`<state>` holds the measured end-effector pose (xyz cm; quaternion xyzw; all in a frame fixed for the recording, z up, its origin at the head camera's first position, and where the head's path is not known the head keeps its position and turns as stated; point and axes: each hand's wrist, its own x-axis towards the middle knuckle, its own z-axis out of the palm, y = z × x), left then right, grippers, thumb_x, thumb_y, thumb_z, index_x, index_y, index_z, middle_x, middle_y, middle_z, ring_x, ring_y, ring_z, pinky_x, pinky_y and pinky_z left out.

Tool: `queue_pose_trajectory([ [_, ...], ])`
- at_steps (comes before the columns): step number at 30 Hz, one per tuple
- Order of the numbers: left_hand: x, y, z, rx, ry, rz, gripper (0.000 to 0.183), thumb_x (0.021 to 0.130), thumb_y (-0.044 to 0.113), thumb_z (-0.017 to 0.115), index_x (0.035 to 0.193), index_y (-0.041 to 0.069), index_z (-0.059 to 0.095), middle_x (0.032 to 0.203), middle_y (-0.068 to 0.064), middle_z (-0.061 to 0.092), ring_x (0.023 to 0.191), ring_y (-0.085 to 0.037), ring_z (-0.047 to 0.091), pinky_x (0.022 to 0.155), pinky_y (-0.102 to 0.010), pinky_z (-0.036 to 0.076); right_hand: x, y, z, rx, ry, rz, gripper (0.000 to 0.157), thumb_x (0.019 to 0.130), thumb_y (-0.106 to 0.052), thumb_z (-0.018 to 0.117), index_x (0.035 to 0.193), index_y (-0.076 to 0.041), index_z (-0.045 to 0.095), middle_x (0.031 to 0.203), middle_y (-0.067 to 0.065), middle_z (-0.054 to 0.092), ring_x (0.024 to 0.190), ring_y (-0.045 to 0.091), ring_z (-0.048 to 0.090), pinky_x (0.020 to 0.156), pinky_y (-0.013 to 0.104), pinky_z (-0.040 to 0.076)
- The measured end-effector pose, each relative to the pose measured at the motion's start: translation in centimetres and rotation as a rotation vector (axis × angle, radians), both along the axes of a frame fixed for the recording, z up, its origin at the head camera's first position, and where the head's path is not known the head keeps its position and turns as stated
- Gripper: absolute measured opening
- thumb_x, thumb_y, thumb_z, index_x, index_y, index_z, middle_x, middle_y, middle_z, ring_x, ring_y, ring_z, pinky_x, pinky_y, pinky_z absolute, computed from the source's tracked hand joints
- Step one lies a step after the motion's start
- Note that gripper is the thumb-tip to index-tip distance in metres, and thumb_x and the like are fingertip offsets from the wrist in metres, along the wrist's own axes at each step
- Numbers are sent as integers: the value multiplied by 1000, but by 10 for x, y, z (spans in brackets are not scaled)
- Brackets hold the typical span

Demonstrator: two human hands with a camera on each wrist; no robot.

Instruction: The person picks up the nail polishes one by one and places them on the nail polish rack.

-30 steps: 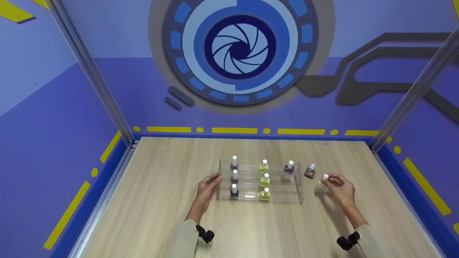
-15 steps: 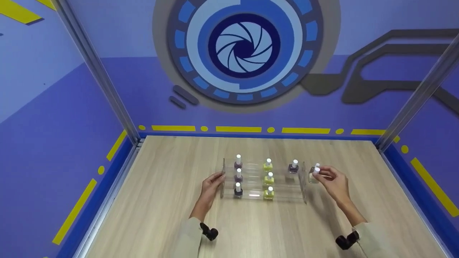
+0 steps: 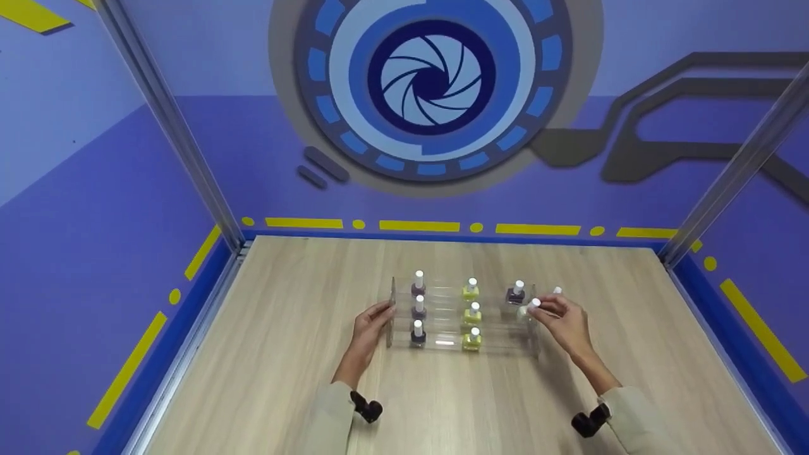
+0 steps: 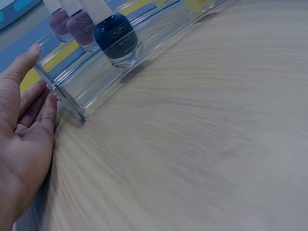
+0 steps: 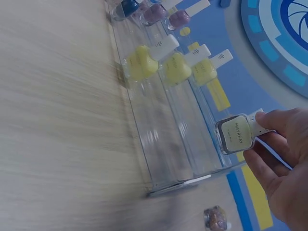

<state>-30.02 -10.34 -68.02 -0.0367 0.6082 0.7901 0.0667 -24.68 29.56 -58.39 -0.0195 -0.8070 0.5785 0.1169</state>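
Note:
A clear stepped rack (image 3: 442,344) holds several white-capped nail polish bottles. At its left end panel, my left hand (image 3: 370,328) grips the edge, thumb on the upper part and fingers along the outer side (image 4: 29,134). My right hand (image 3: 567,325) pinches a pale nail polish bottle (image 5: 236,134) by its white cap. That bottle is tilted over the rack's right end, near the dark purple bottle (image 3: 515,295) on the back tier. Whether it touches the rack cannot be told.
On the rack, a left column has two mauve bottles (image 3: 418,311) and a dark blue one (image 4: 115,36); yellow bottles (image 3: 472,341) form a middle column. A glittery brown bottle (image 5: 216,218) lies right of the rack, partly hidden by the right hand in the head view.
My right hand has carried the pale bottle leftward from the table, past the brown bottle, to the rack's right end. The left hand has stayed at the left panel.

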Motion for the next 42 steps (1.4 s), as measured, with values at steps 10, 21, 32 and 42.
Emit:
queue_pose_trajectory([
  [10,0,1,-2,13,3,-8,49,96,25,73,135,-3,61,138,-17,61,113,-9,65,112,-35,50,-7,-10,-10,43,1,2,24,85,4,79,107,7,69,103,26,75,86,5,72,74,11,57],
  [21,1,-4,1,10,-8,8,47,95,24,74,134,1,62,139,-17,61,125,-22,62,110,-33,51,-12,-16,-16,107,-6,-7,23,83,2,82,103,4,71,100,23,76,84,4,71,70,10,56],
  [32,-1,-3,1,-7,9,-6,49,97,25,72,136,-2,59,141,-20,59,115,-10,63,111,-33,51,-12,-19,-20,133,17,24,23,84,4,80,105,4,72,104,23,76,94,23,76,74,10,57],
  [42,1,-1,0,-10,12,-12,44,100,20,68,136,-3,59,140,-21,59,115,-11,63,108,-29,52,-5,-17,-18,118,55,49,26,84,7,78,110,5,73,108,25,75,99,31,75,76,10,56],
])
